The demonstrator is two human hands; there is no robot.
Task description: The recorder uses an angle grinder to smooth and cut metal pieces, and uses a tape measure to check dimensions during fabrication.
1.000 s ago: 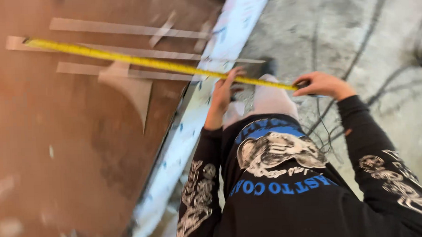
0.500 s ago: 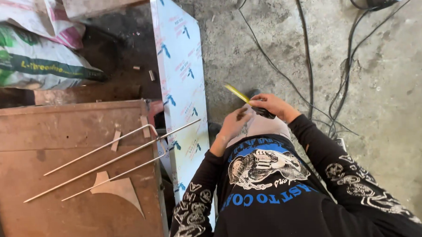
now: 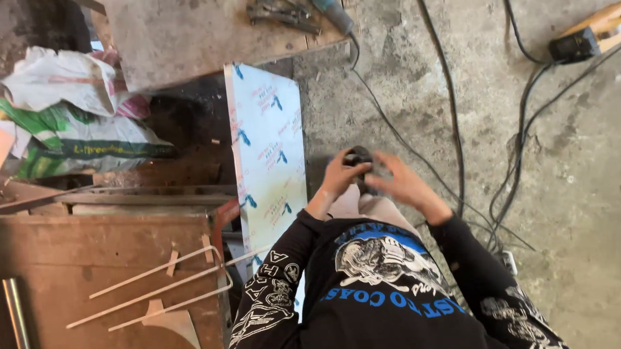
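Left hand [image 3: 339, 176] gripped dark round tape measure [image 3: 359, 157] over concrete floor [image 3: 572, 186]; right hand [image 3: 401, 180] beside it, fingers spread, blurred. Film-covered panel [image 3: 268, 148] lay just left.

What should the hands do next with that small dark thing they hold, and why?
Probably set it down or pocket it: the left hand and right hand cup the dark round tool, likely a tape measure, with no yellow blade showing.
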